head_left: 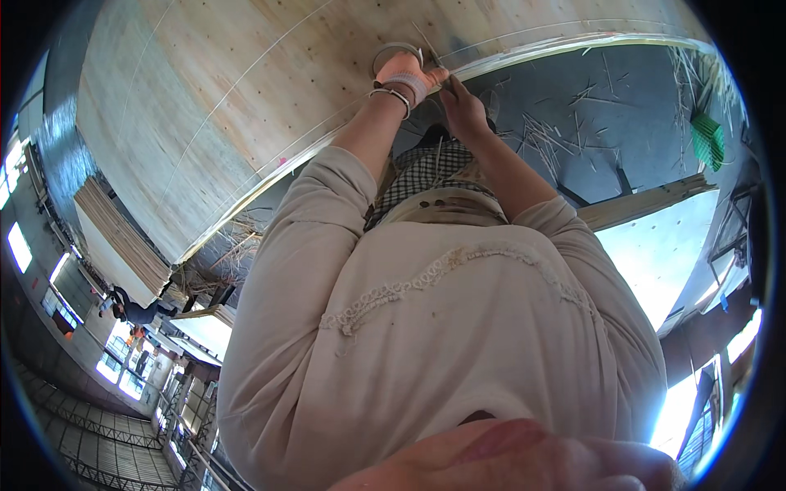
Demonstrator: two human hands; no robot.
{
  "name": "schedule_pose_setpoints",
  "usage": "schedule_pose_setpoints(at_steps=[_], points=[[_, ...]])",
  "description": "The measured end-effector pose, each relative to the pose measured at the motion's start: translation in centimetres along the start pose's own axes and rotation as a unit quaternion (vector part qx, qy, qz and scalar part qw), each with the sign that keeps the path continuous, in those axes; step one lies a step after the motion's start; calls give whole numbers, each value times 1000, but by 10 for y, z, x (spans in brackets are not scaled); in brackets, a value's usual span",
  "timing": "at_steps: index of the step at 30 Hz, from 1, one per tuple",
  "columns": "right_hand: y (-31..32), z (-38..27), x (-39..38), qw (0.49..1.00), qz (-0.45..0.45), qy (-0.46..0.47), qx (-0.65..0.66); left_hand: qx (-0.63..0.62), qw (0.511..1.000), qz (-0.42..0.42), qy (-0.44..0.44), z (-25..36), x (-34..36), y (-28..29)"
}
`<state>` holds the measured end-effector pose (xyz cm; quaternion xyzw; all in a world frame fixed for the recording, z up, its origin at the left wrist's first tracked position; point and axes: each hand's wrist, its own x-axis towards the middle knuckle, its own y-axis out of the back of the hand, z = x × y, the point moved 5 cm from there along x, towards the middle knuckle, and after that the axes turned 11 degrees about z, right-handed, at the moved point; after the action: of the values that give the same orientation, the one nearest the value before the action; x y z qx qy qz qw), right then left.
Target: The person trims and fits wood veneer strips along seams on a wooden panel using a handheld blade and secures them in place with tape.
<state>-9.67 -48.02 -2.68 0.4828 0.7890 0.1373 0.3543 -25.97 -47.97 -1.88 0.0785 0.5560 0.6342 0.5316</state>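
The thin tool (pixel 437 60) is at the top middle of the frame, by the edge of the big wood board (pixel 246 106). It could slip and nick the left hand (pixel 403 69), since the two are so close. Both arms reach up the frame and meet there. The left hand is partly curled at a round ring (pixel 377 60) (maybe a tape roll). The right hand (pixel 465 108) looks bent in; I can't tell which hand grips the tool.

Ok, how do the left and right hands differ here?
The left hand is over the plywood; the right hand is by its edge. The left hand has a pale band at its wrist; the right hand shows none. Both sleeves are pushed up.
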Motion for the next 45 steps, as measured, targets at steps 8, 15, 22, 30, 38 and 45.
schedule_pose_setpoints(at_steps=[8,15,22,30,38,45], points=[[21,18,-10,998,-36,-39,29,65,997,-30,-2,19,-18,18],[100,12,40,983,178,-39,-11,86,996,32,-10,14,-25,15],[46,-35,86,946,128,-147,261,-120,988,89,-34,-17,-27,13],[10,-60,146,921,366,4,134,-123,976,177,-21,-41,-38,8],[4,-54,163,910,160,-146,354,-170,972,159,-44,-52,-31,1],[-9,-28,72,980,-34,-79,178,-213,967,138,-25,-53,-27,3]])
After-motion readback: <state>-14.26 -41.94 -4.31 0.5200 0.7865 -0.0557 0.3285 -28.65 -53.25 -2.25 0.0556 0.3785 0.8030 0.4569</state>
